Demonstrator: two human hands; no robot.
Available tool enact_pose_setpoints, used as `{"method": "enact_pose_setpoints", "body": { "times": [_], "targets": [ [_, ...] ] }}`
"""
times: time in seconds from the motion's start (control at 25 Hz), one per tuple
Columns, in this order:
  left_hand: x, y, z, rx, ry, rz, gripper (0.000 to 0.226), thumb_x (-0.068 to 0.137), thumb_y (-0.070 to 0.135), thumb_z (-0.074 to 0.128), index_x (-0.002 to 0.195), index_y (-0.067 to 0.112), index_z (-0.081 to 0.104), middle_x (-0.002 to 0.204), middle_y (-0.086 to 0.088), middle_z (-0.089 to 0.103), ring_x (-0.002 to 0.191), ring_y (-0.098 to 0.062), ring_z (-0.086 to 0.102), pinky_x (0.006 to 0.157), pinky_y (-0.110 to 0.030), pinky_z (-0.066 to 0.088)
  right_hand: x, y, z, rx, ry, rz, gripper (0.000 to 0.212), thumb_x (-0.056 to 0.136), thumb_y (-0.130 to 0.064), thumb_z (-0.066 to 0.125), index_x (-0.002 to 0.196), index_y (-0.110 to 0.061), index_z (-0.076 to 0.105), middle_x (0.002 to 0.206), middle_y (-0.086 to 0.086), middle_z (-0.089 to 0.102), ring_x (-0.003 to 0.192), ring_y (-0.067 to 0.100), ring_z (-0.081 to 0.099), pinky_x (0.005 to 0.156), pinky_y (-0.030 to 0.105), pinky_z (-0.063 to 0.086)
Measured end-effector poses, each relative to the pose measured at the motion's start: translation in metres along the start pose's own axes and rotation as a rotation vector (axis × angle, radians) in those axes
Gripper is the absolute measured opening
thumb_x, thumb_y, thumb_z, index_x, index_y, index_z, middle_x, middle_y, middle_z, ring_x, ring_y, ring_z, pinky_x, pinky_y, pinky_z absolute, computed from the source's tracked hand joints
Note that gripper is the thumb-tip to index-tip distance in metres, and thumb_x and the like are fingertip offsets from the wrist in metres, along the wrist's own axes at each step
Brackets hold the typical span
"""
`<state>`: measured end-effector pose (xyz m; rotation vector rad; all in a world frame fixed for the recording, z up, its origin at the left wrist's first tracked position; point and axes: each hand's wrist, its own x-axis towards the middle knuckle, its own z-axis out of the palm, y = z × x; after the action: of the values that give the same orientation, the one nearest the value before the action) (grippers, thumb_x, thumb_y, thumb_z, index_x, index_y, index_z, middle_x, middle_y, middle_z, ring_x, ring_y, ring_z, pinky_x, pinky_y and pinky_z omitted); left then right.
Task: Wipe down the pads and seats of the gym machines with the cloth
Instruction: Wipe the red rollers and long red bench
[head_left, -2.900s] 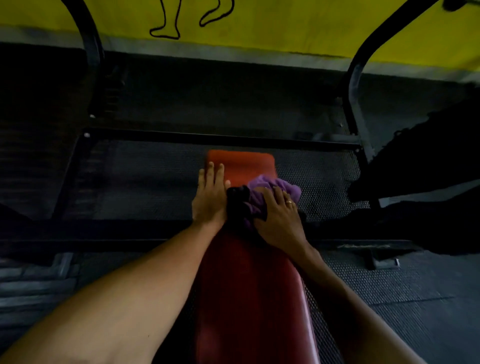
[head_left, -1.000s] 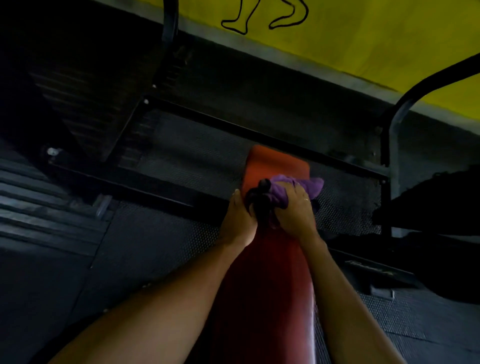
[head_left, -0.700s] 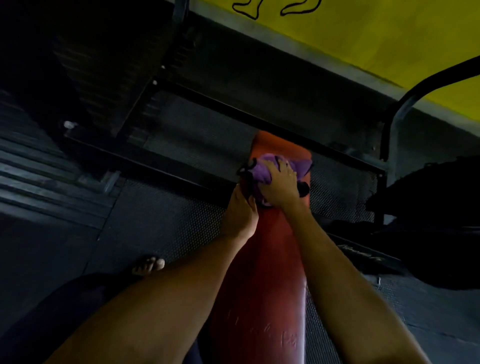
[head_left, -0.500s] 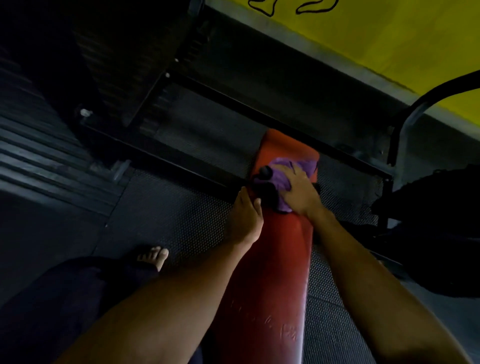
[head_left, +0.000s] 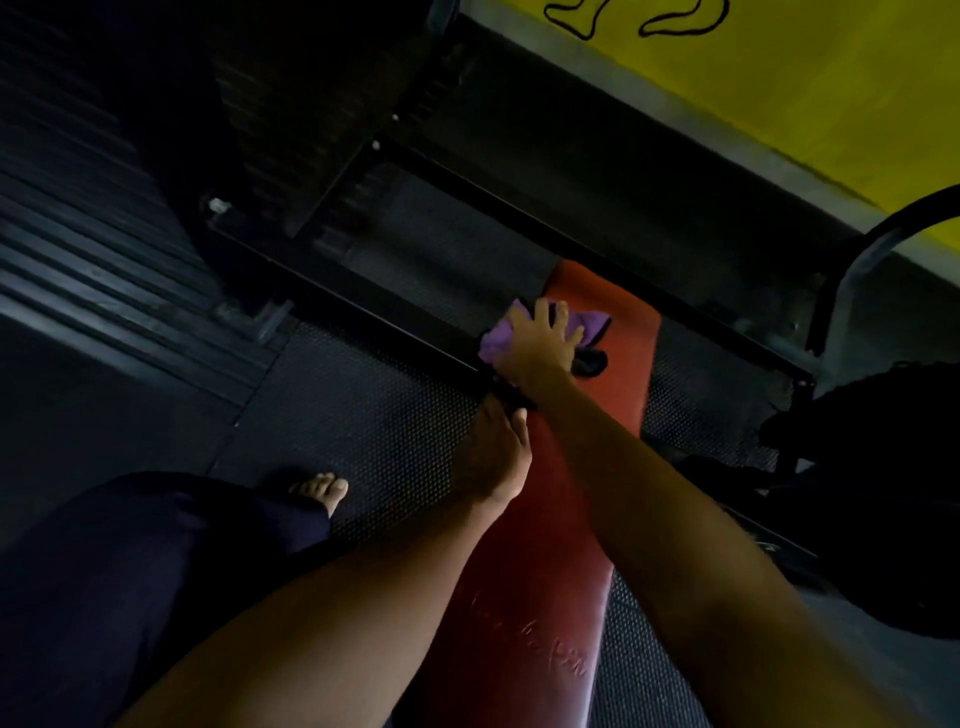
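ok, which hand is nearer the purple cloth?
Right. The right hand presses the purple cloth onto the red pad; the left hand rests on its left edge, nearer the person.

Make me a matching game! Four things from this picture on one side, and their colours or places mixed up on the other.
Things:
1. cloth
2. pad
3. wall
4. foot

Colours or places:
a. yellow
b. bare, on the dark floor
c. purple
d. red

Pairs: 1-c, 2-d, 3-a, 4-b
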<state>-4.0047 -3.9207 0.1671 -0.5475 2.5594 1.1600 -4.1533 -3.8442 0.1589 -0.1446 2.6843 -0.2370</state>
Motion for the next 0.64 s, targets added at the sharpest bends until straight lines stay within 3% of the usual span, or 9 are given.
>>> {"method": "enact_pose_setpoints", "body": {
  "times": [0.08,0.12,0.16,0.24,0.32,0.4,0.44,0.56,0.64],
  "targets": [
    [-0.001,-0.002,0.002,0.037,0.028,0.014,0.060,0.105,0.046,0.027,0.146,0.005,0.043,0.136,-0.015,0.057,0.114,-0.030,0.063,0.088,-0.040,0.054,0.015,0.047,-0.002,0.195,0.258,-0.060,0.091,0.058,-0.048,0.090,0.136,-0.057,0.045,0.147,-0.022,0.046,0.136,0.014,0.049,0.113,0.041,0.041],
    [-0.001,-0.004,0.005,0.081,0.044,0.007,0.061,0.105,0.047,0.029,0.145,0.004,0.044,0.134,-0.016,0.059,0.111,-0.030,0.065,0.085,-0.039,0.055,0.011,0.053,-0.005,0.232,0.250,-0.113,0.085,0.062,-0.034,0.088,0.136,-0.052,0.049,0.144,-0.020,0.051,0.132,0.009,0.052,0.109,0.033,0.044],
    [-0.001,-0.002,0.003,0.083,0.040,-0.014,0.061,0.105,0.047,0.030,0.144,0.003,0.046,0.132,-0.016,0.061,0.108,-0.030,0.066,0.083,-0.039,0.056,0.007,0.041,-0.009,0.206,0.176,-0.095,0.081,0.071,-0.029,0.081,0.143,-0.044,0.047,0.151,-0.011,0.047,0.140,0.014,0.046,0.113,0.038,0.041],
    [-0.004,-0.005,0.004,0.087,0.065,0.039,0.065,0.104,0.048,0.027,0.138,-0.001,0.052,0.123,-0.018,0.065,0.100,-0.030,0.069,0.077,-0.037,0.057,-0.010,0.000,-0.002,0.048,-0.018,-0.004,0.075,0.083,-0.040,0.068,0.152,-0.029,0.040,0.157,0.005,0.032,0.150,0.031,0.026,0.120,0.059,0.025],
    [-0.007,-0.007,0.000,0.069,0.047,0.071,0.055,0.105,0.041,0.034,0.138,0.000,0.051,0.122,-0.019,0.065,0.098,-0.031,0.068,0.076,-0.036,0.054,-0.017,0.007,0.029,0.050,-0.022,-0.098,0.064,0.075,-0.060,0.059,0.132,-0.032,0.060,0.138,0.003,0.051,0.134,0.031,0.044,0.109,0.059,0.038],
    [-0.008,-0.006,-0.005,0.009,-0.037,0.032,0.049,0.106,0.036,0.039,0.144,0.005,0.042,0.132,-0.016,0.059,0.107,-0.031,0.065,0.083,-0.038,0.052,-0.052,0.018,0.002,0.140,0.052,-0.212,0.049,0.069,-0.050,0.059,0.112,-0.028,0.071,0.115,-0.001,0.065,0.107,0.029,0.061,0.091,0.049,0.050],
    [-0.010,-0.004,-0.008,-0.016,-0.058,0.004,0.051,0.106,0.036,0.038,0.148,0.008,0.037,0.137,-0.014,0.055,0.112,-0.031,0.063,0.087,-0.038,0.049,-0.056,0.026,0.000,0.208,0.095,-0.213,0.050,0.070,-0.041,0.060,0.114,-0.020,0.071,0.115,0.007,0.066,0.105,0.034,0.062,0.090,0.049,0.050],
    [-0.012,-0.004,-0.015,-0.080,-0.115,0.011,0.057,0.107,0.034,0.037,0.156,0.008,0.024,0.150,-0.014,0.044,0.125,-0.031,0.055,0.095,-0.038,0.045,-0.072,0.003,-0.012,0.176,0.093,0.065,0.069,0.084,-0.040,0.065,0.146,-0.015,0.046,0.146,0.017,0.044,0.136,0.038,0.039,0.110,0.053,0.032],
    [-0.011,-0.014,-0.017,-0.093,-0.191,0.074,0.056,0.107,0.026,0.039,0.156,0.005,0.024,0.153,-0.016,0.040,0.133,-0.032,0.049,0.105,-0.037,0.042,-0.094,-0.003,0.003,0.213,0.054,0.051,0.073,0.087,-0.038,0.069,0.150,-0.016,0.041,0.155,0.017,0.033,0.144,0.037,0.027,0.116,0.057,0.024]
  ]
}}
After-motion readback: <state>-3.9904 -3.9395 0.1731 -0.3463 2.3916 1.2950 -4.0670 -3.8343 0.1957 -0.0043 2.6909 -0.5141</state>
